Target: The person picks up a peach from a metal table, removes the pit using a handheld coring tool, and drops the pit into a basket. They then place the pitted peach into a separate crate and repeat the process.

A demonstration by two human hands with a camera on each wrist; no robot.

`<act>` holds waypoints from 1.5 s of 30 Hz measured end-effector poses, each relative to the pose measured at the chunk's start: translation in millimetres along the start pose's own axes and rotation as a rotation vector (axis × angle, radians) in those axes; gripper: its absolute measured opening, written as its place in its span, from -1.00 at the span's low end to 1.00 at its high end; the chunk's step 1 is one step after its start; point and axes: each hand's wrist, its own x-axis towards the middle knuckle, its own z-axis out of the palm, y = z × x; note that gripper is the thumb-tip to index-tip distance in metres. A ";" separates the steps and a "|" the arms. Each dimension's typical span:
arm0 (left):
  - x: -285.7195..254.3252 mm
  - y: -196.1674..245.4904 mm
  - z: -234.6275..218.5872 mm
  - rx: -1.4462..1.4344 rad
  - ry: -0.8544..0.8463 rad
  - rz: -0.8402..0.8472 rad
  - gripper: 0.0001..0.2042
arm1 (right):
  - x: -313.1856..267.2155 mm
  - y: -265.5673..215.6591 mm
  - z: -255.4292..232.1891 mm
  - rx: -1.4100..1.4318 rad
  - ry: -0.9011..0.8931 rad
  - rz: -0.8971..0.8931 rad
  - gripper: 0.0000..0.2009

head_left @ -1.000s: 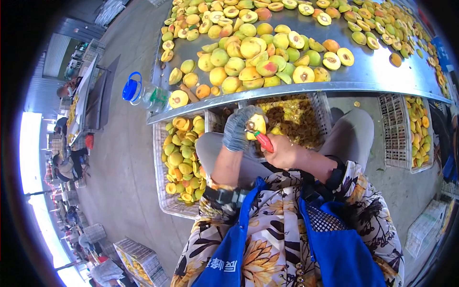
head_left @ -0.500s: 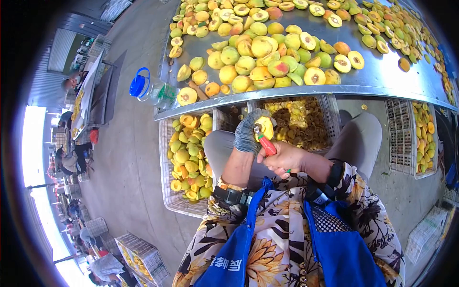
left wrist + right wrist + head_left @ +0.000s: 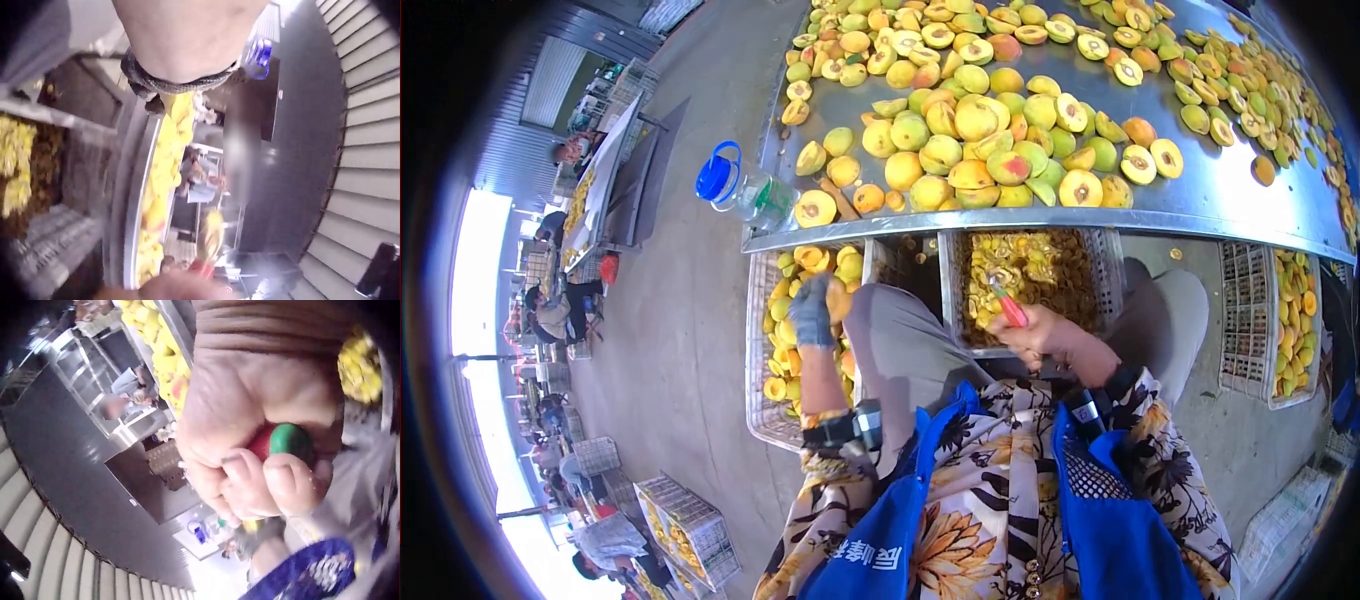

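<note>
Right hand [image 3: 1048, 335] is wrapped round the red-handled tool [image 3: 1012, 306], tip bare at 11 o'clock; nick risk if the left hand [image 3: 810, 315] swings in close. That one's at 9 from it: gloved, blurred, can't tell whether it's grasping the fruit half [image 3: 838, 298] beside it. Half sits over the left crate [image 3: 757, 350], close by the thigh [image 3: 900, 330]; early release could miss. Middle crate [image 3: 1109, 275] at 12; wrong bin if mixed up. Beyond, desk [image 3: 1200, 190].

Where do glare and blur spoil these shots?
Head view: glare whitens part of the flat silver metal table, while the gray-gloved left hand is blurred; left wrist view: the piled yellow fruit smears; right wrist view: background soft, bare right hand clearer.
</note>
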 end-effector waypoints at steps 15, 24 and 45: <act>91.9 124.9 155.3 1.678 -0.606 0.215 -0.48 | 0.4 16.2 -1.4 -0.877 0.574 -0.227 -0.62; 28.4 87.8 90.4 -0.651 -0.632 -0.048 -0.54 | 0.5 -50.3 30.6 -0.591 0.637 -0.416 -0.66; -97.9 73.0 158.3 -0.550 -0.350 -0.174 -0.72 | -8.7 -59.7 58.4 -0.531 0.573 -0.200 -0.78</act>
